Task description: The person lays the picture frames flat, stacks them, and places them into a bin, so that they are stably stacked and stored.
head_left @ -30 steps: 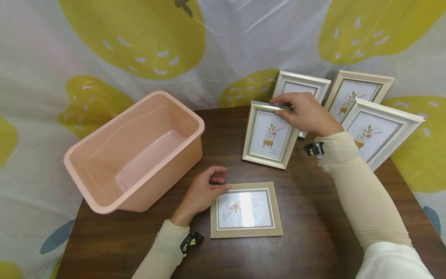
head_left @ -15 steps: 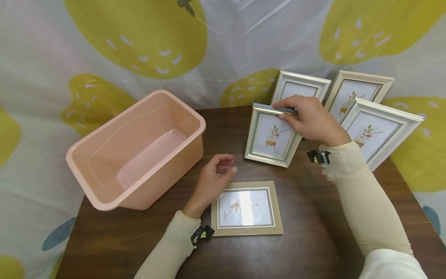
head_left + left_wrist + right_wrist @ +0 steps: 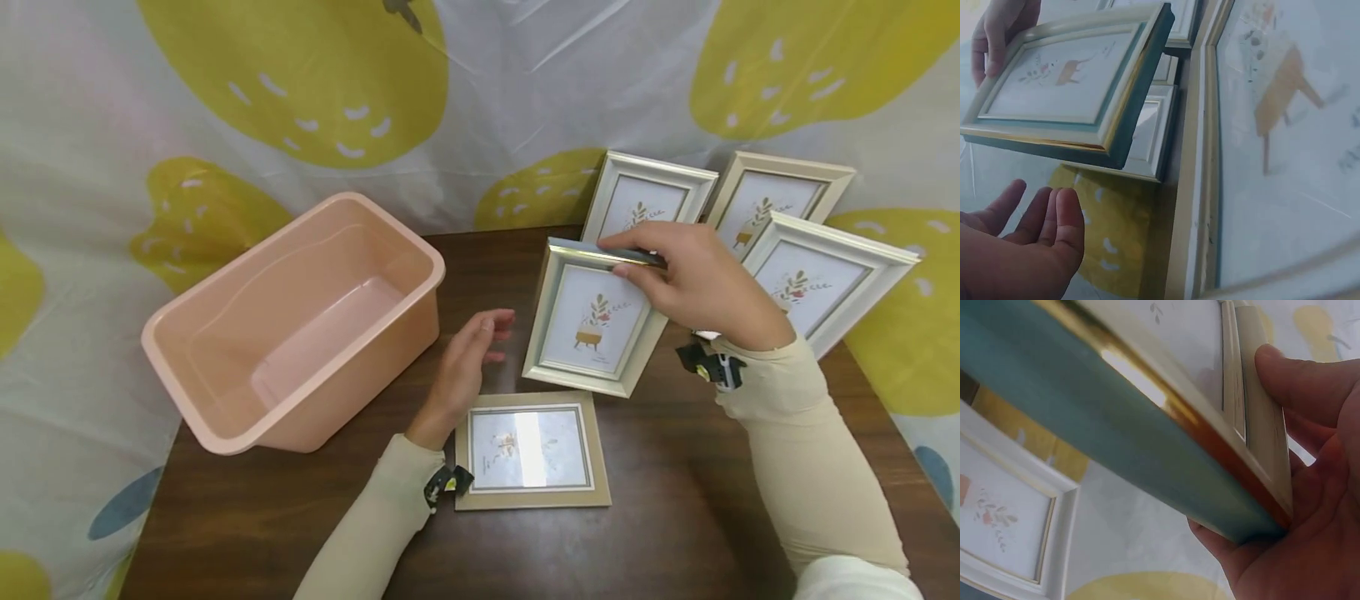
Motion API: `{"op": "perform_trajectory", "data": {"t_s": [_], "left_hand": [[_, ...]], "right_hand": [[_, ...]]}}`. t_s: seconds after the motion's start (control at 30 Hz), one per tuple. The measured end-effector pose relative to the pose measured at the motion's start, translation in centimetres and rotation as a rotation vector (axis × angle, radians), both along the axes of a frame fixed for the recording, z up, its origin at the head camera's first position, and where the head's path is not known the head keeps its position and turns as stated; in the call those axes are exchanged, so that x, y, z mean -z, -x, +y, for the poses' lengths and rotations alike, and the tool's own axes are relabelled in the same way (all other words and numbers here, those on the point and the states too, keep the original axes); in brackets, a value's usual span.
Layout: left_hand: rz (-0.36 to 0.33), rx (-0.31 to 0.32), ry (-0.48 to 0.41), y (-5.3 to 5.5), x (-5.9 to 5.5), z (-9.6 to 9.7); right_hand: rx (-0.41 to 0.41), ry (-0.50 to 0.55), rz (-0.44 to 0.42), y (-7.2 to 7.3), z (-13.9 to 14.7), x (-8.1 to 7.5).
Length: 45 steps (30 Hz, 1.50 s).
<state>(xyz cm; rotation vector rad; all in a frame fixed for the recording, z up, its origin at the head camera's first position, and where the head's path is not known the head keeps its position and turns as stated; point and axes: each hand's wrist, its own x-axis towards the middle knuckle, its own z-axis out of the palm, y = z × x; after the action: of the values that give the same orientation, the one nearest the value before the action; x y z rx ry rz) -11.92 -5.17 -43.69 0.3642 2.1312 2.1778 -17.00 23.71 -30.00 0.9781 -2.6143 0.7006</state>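
Note:
My right hand (image 3: pixel 708 279) pinches the top edge of a cream picture frame (image 3: pixel 592 321), thumb in front and fingers behind. The frame is tilted and shows a potted-plant print; its teal-grey side (image 3: pixel 1116 437) fills much of the right wrist view. Left of it, my left hand (image 3: pixel 468 367) hovers with loosely bent fingers and holds nothing. In the left wrist view the left fingers (image 3: pixel 1066 225) stay apart from the held picture frame. Flat on the table below lies a tan picture frame (image 3: pixel 597 450), with glare across its glass.
A pink plastic bin (image 3: pixel 300 425) stands at the left on the brown table (image 3: pixel 247 517). Behind the right hand stand a silver-white frame (image 3: pixel 652 171), a beige frame (image 3: pixel 798 164) and a white frame (image 3: pixel 862 242). A lemon-print cloth (image 3: pixel 540 100) hangs behind the table.
My right hand has drawn the cream picture frame toward me and slightly right, away from the standing frames. My left hand has moved up and right, off the tan frame toward the held one.

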Motion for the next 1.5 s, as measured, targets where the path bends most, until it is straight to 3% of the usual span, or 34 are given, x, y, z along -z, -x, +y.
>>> {"op": "perform_trajectory", "data": {"t_s": [0.23, 0.47, 0.57, 0.7, 0.83, 1.13, 1.33, 1.5], "left_hand": [[-0.003, 0.172, -0.055, 0.4, -0.6, 1.2], [-0.081, 0.252, -0.01, 0.3, -0.4, 2.0], [-0.051, 0.263, 0.042, 0.0, -0.4, 1.8], [0.083, 0.296, 0.095, 0.1, -0.2, 1.5], [0.206, 0.302, 0.142, 0.1, -0.1, 1.3], [0.271, 0.262, 0.198, -0.6, -0.7, 1.0], [0.274, 0.265, 0.211, -1.0, -1.0, 0.7], [0.229, 0.239, 0.187, -1.5, -1.1, 0.4]], "right_hand": [[-0.041, 0.016, 0.022, -1.9, -0.1, -0.5], [-0.084, 0.051, 0.047, -2.9, -0.3, -0.6], [-0.085, 0.062, 0.03, -3.0, -0.2, -0.5], [-0.062, 0.086, -0.004, -3.3, 0.1, -0.4], [-0.042, 0.11, -0.02, -3.3, 0.3, -0.4], [-0.01, 0.165, -0.024, -2.8, 0.8, -0.4], [0.03, 0.172, -0.019, -2.5, 1.2, -0.3], [0.044, 0.193, -0.028, -2.2, 1.4, 0.0]]}}
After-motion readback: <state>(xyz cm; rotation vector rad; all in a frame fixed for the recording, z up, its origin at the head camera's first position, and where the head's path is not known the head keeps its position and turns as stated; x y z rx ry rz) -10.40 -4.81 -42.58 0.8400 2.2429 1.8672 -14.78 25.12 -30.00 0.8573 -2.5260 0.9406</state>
